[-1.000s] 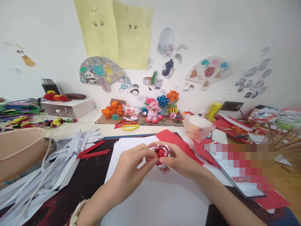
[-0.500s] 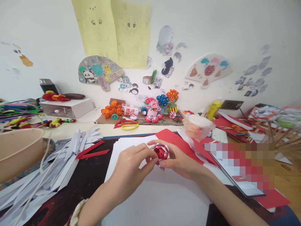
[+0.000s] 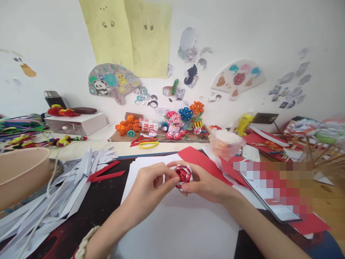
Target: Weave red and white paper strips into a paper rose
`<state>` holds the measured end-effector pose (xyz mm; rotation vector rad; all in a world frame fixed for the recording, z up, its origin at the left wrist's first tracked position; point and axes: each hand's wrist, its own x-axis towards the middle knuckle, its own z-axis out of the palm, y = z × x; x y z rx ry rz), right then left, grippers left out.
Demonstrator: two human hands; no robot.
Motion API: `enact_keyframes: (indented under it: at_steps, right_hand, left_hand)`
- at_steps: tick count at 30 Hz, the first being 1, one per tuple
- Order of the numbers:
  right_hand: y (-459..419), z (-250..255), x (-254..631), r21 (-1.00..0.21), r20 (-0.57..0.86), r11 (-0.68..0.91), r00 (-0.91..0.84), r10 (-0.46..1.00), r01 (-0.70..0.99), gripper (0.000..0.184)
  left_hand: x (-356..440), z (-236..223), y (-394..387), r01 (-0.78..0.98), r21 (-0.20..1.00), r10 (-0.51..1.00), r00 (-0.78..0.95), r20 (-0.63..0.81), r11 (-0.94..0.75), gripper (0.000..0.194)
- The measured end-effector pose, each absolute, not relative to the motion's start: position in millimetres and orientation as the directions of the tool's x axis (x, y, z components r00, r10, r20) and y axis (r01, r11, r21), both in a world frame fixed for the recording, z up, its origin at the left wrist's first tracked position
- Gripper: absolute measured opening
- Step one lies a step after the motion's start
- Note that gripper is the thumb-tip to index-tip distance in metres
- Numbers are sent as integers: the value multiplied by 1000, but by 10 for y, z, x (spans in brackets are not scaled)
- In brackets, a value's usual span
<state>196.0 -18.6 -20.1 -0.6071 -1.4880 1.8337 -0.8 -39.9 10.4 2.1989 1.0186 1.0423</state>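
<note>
A small ball woven from red and white paper strips (image 3: 184, 175) is held between my two hands above a stack of white paper (image 3: 175, 223). My right hand (image 3: 206, 183) wraps around its right side, the thumb in front and the fingers behind. With thumb and forefinger, my left hand (image 3: 155, 181) pinches the ball's left edge. A hollow with red folds shows on the side facing me. The fingertips behind the ball are partly hidden.
To the left lie a heap of white paper strips (image 3: 81, 180), two red strips (image 3: 109, 175) and a beige bin (image 3: 24, 172). Red paper (image 3: 199, 163), a bagged cup (image 3: 225, 144) and a phone (image 3: 264, 194) are at the right. Craft flowers (image 3: 185, 117) stand at the back.
My left thumb and forefinger have shifted slightly along the ball's left edge. The ball stays in both hands, and the whole view has moved a little.
</note>
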Motion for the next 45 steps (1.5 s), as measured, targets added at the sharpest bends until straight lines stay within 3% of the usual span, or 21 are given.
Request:
enact_keyframes:
  at_steps: [5,16,28,35,39,45]
  right_hand:
    - [-195,-198,1967,-969,46,-125,-654,755,-213,57]
    - [-190,-191,1959,-975,23,-128,-651,759,-183,58]
    - [-184,-196,1952,-973,57,-110,-672,738,-204,54]
    - [-174,-231,1951,-973,71,-96,-672,737,-209,55]
    - [-177,-222,1965,-975,24,-123,-635,772,-187,57]
    - [-188,-200,1969,-984,37,-83,-645,764,-155,61]
  left_hand:
    - [4,122,-367,407,779,861,394,320,-476,16]
    - [-9,109,-381,378,735,802,464,376,-563,14]
    - [-26,43,-407,467,567,727,539,426,-678,11]
    - [-17,-27,-403,559,335,647,589,483,-759,16]
    - [-37,23,-379,500,501,708,499,501,-707,12]
    - [-55,54,-390,522,487,708,418,569,-700,8]
